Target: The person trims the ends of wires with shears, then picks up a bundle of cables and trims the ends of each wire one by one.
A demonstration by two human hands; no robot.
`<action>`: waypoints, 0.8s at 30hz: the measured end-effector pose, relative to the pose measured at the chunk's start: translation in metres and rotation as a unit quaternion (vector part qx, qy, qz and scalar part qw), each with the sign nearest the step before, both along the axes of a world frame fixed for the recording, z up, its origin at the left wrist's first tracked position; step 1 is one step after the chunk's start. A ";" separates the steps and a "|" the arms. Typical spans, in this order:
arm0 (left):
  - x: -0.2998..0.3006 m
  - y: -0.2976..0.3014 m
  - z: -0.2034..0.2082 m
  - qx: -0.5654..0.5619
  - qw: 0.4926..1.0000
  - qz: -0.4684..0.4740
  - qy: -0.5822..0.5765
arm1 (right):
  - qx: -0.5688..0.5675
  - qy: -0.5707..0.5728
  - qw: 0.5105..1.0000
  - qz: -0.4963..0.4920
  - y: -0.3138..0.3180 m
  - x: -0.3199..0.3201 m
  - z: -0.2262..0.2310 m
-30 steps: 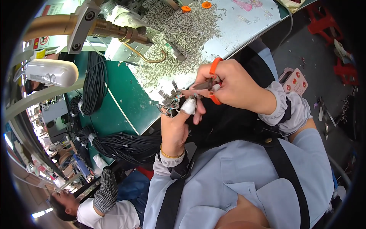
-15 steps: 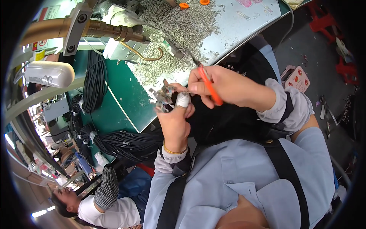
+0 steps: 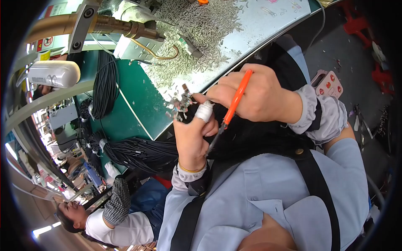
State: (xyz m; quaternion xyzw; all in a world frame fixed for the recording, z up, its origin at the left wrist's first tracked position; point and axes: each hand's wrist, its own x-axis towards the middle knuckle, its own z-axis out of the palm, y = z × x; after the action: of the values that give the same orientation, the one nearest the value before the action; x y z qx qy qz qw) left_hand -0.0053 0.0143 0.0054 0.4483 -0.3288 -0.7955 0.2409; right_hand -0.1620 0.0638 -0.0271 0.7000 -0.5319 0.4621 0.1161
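My left hand (image 3: pixel 189 140), with white tape wrapped round one digit, is closed on a cluster of small metal parts (image 3: pixel 179 102) at the edge of the bench. The parts are silvery with brownish and reddish bits, too small to name. My right hand (image 3: pixel 255 94) is closed around a slim orange-handled tool (image 3: pixel 238 98). The tool's dark, narrow metal end points down toward my left wrist, apart from the parts. The thumb and forefinger of my right hand meet near the taped digit; whether they pinch something small there is hidden.
Heaped small silvery pins (image 3: pixel 201 31) cover the lit worktop around a machine with a copper-coloured tube (image 3: pixel 176 52). Bundled black cables (image 3: pixel 138 157) lie on the green bench (image 3: pixel 125 100). A lamp (image 3: pixel 54 73) hangs at left. A co-worker (image 3: pixel 117 221) sits lower left.
The orange-handled tool has swung round in my right hand: its tip pointed up toward the pins and now points down toward my left wrist. My left hand still holds the metal parts.
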 end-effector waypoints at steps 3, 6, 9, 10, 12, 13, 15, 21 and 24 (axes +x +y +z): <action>0.000 0.004 -0.015 -0.571 0.806 -0.039 -0.151 | 0.110 -0.108 0.987 0.040 0.007 0.008 0.003; 0.001 0.012 -0.016 -0.455 0.882 0.034 -0.121 | 0.227 -0.329 0.909 0.119 0.009 0.012 0.007; -0.002 0.015 -0.010 -0.372 0.919 0.070 -0.111 | 0.324 -0.618 0.682 0.219 0.009 0.014 0.010; -0.003 0.016 -0.007 -0.350 0.926 0.072 -0.119 | 0.307 -0.655 0.646 0.243 0.009 0.016 0.010; -0.001 0.017 -0.003 -0.332 0.932 0.077 -0.127 | 0.273 -0.718 0.570 0.292 0.009 0.019 0.013; 0.001 0.015 -0.001 -0.307 0.944 0.076 -0.097 | 0.273 -0.717 0.570 0.294 0.009 0.018 0.013; 0.003 0.013 0.001 -0.257 0.963 0.073 -0.035 | 0.284 -0.628 0.687 0.230 0.010 0.017 0.009; 0.006 0.006 0.001 -0.207 0.976 0.057 0.049 | 0.377 -0.243 0.887 0.109 0.014 0.001 0.008; 0.002 0.008 0.003 -0.214 0.974 0.065 0.043 | 0.395 -0.241 0.882 0.089 0.016 0.008 0.004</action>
State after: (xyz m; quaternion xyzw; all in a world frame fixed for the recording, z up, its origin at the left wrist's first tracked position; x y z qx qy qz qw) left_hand -0.0029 0.0226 0.0082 0.3725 -0.4510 -0.7076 0.3964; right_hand -0.1544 0.0796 -0.0234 0.5992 -0.6171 0.3769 -0.3437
